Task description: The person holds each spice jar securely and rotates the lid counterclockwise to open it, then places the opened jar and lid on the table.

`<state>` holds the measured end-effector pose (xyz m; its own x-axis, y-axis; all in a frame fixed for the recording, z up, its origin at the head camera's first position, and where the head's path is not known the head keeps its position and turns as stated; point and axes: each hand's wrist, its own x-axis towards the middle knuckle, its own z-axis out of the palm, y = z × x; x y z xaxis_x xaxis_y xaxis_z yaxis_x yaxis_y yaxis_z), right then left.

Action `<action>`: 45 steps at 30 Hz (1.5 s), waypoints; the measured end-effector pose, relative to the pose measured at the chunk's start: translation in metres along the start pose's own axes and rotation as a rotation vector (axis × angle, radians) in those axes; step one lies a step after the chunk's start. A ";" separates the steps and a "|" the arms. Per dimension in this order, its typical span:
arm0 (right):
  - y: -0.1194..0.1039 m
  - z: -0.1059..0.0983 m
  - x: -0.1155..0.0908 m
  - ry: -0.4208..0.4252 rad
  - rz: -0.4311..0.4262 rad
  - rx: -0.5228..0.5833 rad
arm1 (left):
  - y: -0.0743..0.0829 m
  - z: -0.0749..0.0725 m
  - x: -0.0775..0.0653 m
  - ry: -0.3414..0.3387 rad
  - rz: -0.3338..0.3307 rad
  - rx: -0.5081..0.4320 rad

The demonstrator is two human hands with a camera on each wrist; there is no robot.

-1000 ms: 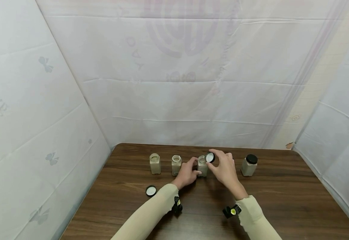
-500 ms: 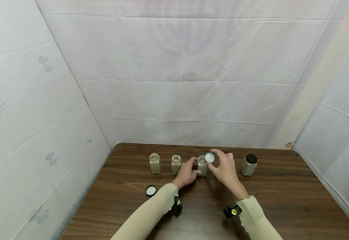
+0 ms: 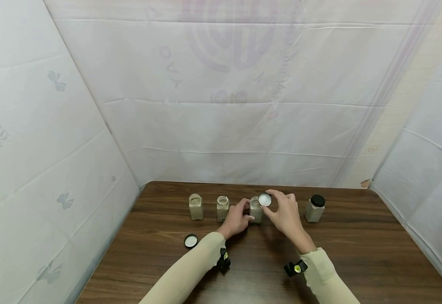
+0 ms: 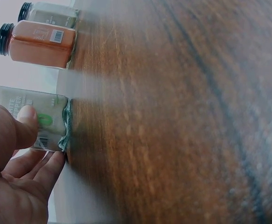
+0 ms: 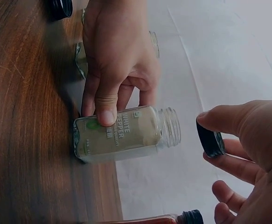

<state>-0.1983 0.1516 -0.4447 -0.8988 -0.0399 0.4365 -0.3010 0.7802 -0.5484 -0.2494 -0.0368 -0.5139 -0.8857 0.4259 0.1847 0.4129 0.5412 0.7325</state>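
Observation:
In the head view, my left hand [image 3: 237,217] holds an open glass spice jar [image 3: 256,211] standing on the table. Its label reads white pepper, and pale powder fills most of it. The thumb presses the jar's front [image 5: 136,133] in the right wrist view, with the fingers round the sides. My right hand [image 3: 286,213] pinches a black screw lid [image 3: 265,199] between thumb and fingers. The lid's white inside faces the head camera. A gap shows between this lid [image 5: 210,139] and the threaded neck in the right wrist view.
Two uncapped jars, one far left [image 3: 196,207] and one nearer [image 3: 222,209], stand left of my left hand. A loose lid [image 3: 191,241] lies before them. On the right stands a capped jar [image 3: 315,209]. The left wrist view also shows a capped orange jar [image 4: 42,44].
Both hands stay nearly still. The lid in my right hand has tipped slightly, its white inside turning a little more toward the head camera.

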 end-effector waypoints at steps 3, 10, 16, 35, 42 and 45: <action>0.000 0.000 -0.002 -0.003 -0.007 -0.005 | 0.000 0.000 0.000 -0.003 -0.002 0.004; -0.001 -0.001 -0.007 -0.016 -0.014 -0.006 | 0.001 0.000 0.000 0.002 0.014 0.006; -0.002 -0.001 -0.012 -0.017 -0.056 0.003 | 0.001 -0.001 0.000 0.012 0.027 0.003; -0.009 0.006 -0.030 -0.057 -0.093 -0.009 | 0.000 -0.002 0.002 0.043 0.107 0.032; -0.008 0.008 -0.036 -0.070 -0.109 0.004 | 0.000 -0.002 0.002 0.026 0.082 0.043; -0.006 0.009 -0.039 -0.089 -0.115 0.012 | 0.000 -0.002 0.003 0.021 0.063 0.059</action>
<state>-0.1645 0.1424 -0.4645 -0.8825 -0.1842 0.4327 -0.4071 0.7598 -0.5069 -0.2528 -0.0371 -0.5125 -0.8617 0.4453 0.2432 0.4790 0.5558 0.6795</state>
